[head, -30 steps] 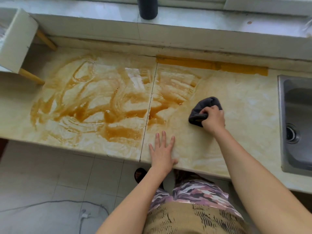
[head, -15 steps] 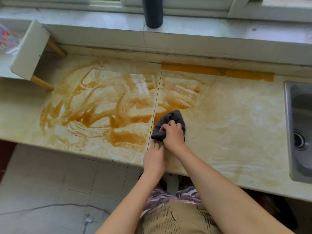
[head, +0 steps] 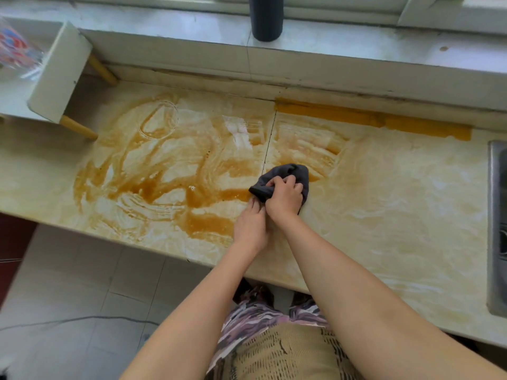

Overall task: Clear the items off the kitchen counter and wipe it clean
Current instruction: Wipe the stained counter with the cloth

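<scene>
From the head view, your right hand was clenched around a bunched dark grey cloth, pressing it onto the desk just right of the seam that splits the surface, at the near right edge of the brown spill. Your left hand lay flat on the desk with its fingers straight and holding nothing. It sat just beside the right hand and partly under it, so its fingertips were hidden.

Clearing looked done: nothing loose stood on the working surface. A dark bottle stood on the sill behind, and a white rack sat at the far left.

Wiping seemed roughly half done. The stretch between the cloth and the sink looked pale, with only faint yellowish streaks. Left of the seam, thick brown smears and pools covered most of the surface out toward the rack. A small patch remained just beyond the cloth, and an orange strip ran along the back edge. You probably had the whole left half to work through, then a second pass over the residue.
</scene>
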### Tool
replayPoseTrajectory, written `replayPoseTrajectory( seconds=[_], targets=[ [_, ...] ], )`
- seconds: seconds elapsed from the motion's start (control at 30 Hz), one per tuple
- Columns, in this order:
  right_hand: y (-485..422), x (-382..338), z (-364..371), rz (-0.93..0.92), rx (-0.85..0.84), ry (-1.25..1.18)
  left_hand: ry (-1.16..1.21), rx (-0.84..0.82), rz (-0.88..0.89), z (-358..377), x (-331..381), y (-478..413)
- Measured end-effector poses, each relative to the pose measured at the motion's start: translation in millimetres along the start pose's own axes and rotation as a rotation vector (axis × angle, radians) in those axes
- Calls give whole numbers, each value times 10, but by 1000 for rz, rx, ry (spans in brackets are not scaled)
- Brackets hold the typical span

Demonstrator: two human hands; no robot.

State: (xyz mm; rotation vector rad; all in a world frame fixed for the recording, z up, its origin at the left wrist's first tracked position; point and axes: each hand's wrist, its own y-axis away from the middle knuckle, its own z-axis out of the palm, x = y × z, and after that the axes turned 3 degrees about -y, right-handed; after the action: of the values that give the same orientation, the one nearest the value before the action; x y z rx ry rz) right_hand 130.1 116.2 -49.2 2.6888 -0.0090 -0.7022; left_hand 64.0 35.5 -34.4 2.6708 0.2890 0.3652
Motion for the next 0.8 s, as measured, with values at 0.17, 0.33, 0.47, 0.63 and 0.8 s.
replayPoseTrajectory(
  seconds=[0.17, 0.33, 0.47, 0.63, 0.8],
  targets=[
    [-396, -153, -88, 90, 28, -47, -49, -34, 23, -295, 47, -359],
    [-844, -275, -193, 121, 60, -88, -63, -31, 18, -444, 80, -788],
    [-1170, -379, -288, 137, 84, -114, -42, -26, 10, -555, 87, -1162],
    [-1516, -447, -400, 145, 103, -127, -69, -13, 46, -669, 128, -1495],
    [-1683, -475, -472, 147, 87, -140, -52, -8, 32, -700, 206, -1662]
  ],
)
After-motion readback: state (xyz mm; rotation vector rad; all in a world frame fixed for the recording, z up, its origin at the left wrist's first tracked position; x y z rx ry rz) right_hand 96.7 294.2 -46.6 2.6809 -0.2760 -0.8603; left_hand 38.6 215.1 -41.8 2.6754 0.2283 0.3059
